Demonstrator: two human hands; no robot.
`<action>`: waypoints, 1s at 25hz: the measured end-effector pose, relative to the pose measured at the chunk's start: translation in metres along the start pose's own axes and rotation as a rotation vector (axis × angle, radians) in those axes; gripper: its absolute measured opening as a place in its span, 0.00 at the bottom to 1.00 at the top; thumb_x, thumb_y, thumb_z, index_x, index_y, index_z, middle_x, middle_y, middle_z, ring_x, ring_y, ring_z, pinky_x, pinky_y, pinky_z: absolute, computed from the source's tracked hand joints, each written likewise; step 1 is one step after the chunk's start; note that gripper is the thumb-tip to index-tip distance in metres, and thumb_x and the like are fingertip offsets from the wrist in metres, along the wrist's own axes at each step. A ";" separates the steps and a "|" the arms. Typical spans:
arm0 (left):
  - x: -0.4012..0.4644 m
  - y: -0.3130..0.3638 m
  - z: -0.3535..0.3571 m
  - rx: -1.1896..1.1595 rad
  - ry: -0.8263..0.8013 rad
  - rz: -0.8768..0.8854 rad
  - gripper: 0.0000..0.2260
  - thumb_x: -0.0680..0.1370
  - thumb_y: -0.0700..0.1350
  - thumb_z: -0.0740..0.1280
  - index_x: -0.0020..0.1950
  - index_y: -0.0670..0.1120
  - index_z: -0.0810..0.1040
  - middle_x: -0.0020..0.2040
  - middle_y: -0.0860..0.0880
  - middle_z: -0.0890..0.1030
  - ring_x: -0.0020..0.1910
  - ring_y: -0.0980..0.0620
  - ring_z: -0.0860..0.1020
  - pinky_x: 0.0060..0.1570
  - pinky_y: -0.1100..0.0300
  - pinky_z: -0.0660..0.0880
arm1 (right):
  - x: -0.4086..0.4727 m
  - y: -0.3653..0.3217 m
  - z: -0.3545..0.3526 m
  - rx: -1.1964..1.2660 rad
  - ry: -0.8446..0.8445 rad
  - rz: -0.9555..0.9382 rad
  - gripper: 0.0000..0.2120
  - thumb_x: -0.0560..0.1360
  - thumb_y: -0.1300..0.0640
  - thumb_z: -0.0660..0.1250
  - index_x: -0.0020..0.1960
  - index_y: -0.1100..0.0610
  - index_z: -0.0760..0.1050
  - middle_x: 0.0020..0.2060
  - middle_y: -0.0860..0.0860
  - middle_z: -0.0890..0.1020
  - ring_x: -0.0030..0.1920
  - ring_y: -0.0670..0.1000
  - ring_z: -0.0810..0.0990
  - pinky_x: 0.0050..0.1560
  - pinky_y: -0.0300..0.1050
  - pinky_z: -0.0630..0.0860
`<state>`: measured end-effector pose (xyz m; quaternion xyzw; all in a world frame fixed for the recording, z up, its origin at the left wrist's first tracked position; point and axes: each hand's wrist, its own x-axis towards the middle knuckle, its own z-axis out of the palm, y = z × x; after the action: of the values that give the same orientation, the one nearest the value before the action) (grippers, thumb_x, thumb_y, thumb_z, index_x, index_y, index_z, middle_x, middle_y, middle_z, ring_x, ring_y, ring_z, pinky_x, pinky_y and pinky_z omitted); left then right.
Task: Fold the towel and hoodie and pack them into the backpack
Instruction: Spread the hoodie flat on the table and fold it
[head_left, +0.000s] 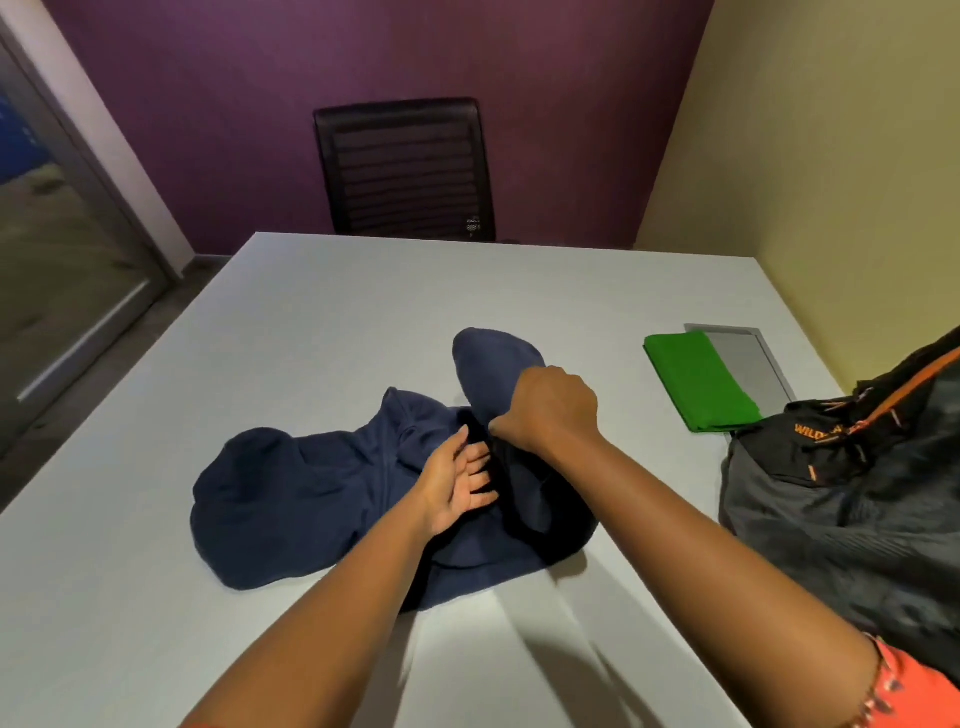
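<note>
right hand (550, 408) grips hoodie (311, 499) | left hand (460, 480) flat | soft navy fleece

Crumpled navy hoodie (322, 499) mid-table, folded green towel (696, 382) beside black backpack (852, 499)

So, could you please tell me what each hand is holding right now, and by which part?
The right hand grips the navy hoodie by a raised fold near its middle. The left hand holds nothing; it lies open on the fabric.

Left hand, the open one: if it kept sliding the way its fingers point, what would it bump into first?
Probably the right hand, which grips the navy hoodie just beyond the left hand's fingertips; depth is unclear.
</note>
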<state>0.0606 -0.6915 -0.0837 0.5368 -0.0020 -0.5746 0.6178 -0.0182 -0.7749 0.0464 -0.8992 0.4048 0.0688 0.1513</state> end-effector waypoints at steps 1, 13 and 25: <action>-0.005 0.002 -0.011 -0.034 -0.005 -0.015 0.29 0.80 0.60 0.49 0.72 0.40 0.64 0.70 0.42 0.70 0.66 0.43 0.71 0.68 0.44 0.65 | -0.002 -0.011 0.007 -0.001 -0.019 -0.035 0.13 0.72 0.51 0.67 0.36 0.57 0.68 0.43 0.53 0.76 0.41 0.53 0.75 0.32 0.41 0.67; -0.028 0.004 -0.056 0.071 0.393 0.279 0.17 0.75 0.46 0.69 0.61 0.39 0.76 0.51 0.41 0.81 0.46 0.46 0.80 0.44 0.54 0.79 | -0.014 -0.047 0.074 0.208 -0.099 -0.251 0.10 0.74 0.55 0.61 0.47 0.60 0.77 0.47 0.54 0.81 0.50 0.56 0.79 0.38 0.43 0.73; -0.028 -0.003 -0.077 0.942 0.932 0.570 0.27 0.77 0.52 0.64 0.72 0.43 0.62 0.69 0.43 0.69 0.66 0.43 0.68 0.61 0.47 0.68 | 0.013 0.009 0.115 -0.048 -0.353 -0.313 0.51 0.65 0.29 0.65 0.73 0.37 0.32 0.72 0.50 0.26 0.73 0.59 0.28 0.70 0.71 0.43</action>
<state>0.0962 -0.6202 -0.1011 0.9142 -0.1260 -0.0403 0.3831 -0.0163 -0.7517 -0.0676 -0.9283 0.2260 0.2104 0.2072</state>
